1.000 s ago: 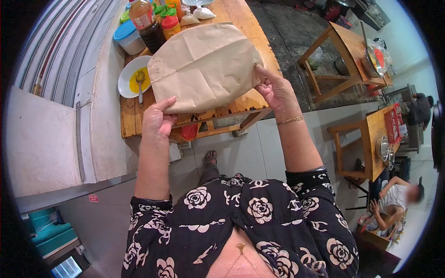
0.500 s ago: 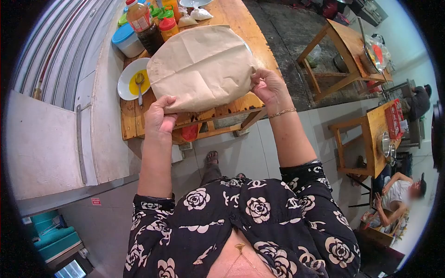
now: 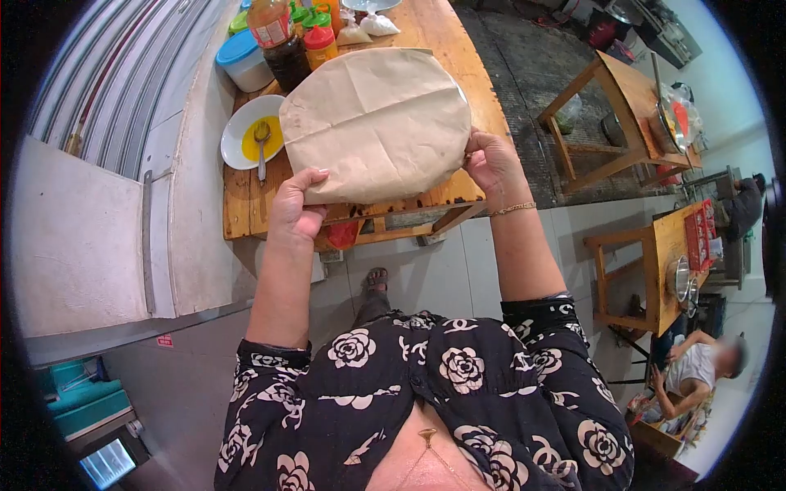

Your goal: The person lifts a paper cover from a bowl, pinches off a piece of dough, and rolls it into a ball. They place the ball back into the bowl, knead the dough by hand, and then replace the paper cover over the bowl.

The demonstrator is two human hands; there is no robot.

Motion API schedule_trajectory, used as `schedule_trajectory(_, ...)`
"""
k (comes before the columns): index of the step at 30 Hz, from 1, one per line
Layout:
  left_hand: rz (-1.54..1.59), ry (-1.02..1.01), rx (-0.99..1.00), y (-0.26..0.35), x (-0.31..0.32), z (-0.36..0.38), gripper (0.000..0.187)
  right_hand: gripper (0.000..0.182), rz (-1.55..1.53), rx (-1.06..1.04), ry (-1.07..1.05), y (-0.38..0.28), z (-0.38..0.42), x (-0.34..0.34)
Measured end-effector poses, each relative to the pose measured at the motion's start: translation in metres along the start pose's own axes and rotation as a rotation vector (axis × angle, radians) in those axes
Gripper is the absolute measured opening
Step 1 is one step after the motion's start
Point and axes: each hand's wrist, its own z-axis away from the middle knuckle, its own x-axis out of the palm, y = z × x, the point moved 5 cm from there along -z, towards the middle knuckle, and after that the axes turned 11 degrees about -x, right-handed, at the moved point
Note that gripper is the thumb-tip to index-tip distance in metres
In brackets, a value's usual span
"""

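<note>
A creased sheet of brown paper (image 3: 377,123) lies over a round shape above the wooden table (image 3: 442,33), its edges folded down. A thin pale rim shows at its upper right; the rest underneath is hidden. My left hand (image 3: 301,204) pinches the paper's lower left edge, thumb on top. At the right edge, my right hand (image 3: 494,164) holds the paper between thumb and fingers. Left of the paper stands a white bowl (image 3: 233,135) with yellow liquid (image 3: 273,147) and a metal spoon (image 3: 261,159) in it.
A dark sauce bottle (image 3: 285,61), a blue-lidded tub (image 3: 246,65), a red-capped bottle (image 3: 320,47) and small white bags (image 3: 378,24) stand behind. More wooden tables (image 3: 626,90) are at the right, where a person (image 3: 696,368) sits. A shutter (image 3: 106,90) is at the left.
The view has shifted slightly, so the table and bowl appear further right. Both hands still grip the paper, which looks a little flatter and rounder along its right edge.
</note>
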Motion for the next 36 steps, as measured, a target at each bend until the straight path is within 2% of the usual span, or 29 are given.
schedule_trajectory(3, -0.007, -0.094, -0.014, 0.001, 0.002, 0.0, 0.051, 0.033, 0.103, -0.009, -0.028, -0.007, -0.001, -0.008)
schedule_trajectory(6, -0.078, -0.034, 0.061, 0.003, 0.005, 0.008, 0.06, 0.033, 0.204, -0.025, 0.018, -0.01, 0.009, -0.007)
schedule_trajectory(8, -0.055, -0.028, 0.058, 0.005, 0.008, 0.013, 0.055, 0.033, 0.255, -0.031, 0.053, -0.014, 0.014, -0.009)
schedule_trajectory(14, -0.075, 0.003, 0.106, 0.01, 0.013, 0.027, 0.051, 0.033, 0.125, -0.112, 0.034, -0.024, 0.018, -0.028)
schedule_trajectory(18, -0.069, 0.01, 0.143, 0.009, 0.006, 0.023, 0.051, 0.032, 0.129, -0.11, 0.095, -0.03, 0.032, -0.044)
schedule_trajectory(21, -0.105, 0.095, 0.137, 0.006, 0.008, 0.035, 0.053, 0.029, 0.087, -0.074, 0.128, -0.024, 0.036, -0.071)
schedule_trajectory(25, -0.13, 0.092, 0.163, 0.005, 0.012, 0.047, 0.061, 0.024, 0.151, -0.039, 0.222, -0.017, 0.059, -0.111)
schedule_trajectory(30, -0.1, 0.106, 0.165, 0.004, -0.015, 0.042, 0.068, 0.021, 0.219, 0.044, 0.235, -0.001, 0.097, -0.167)
schedule_trajectory(33, -0.105, 0.189, 0.282, 0.001, -0.024, 0.049, 0.068, 0.021, 0.244, 0.08, 0.285, 0.006, 0.124, -0.195)
schedule_trajectory(36, -0.093, 0.23, 0.319, -0.005, -0.025, 0.057, 0.069, 0.021, 0.249, 0.107, 0.278, 0.017, 0.144, -0.217)
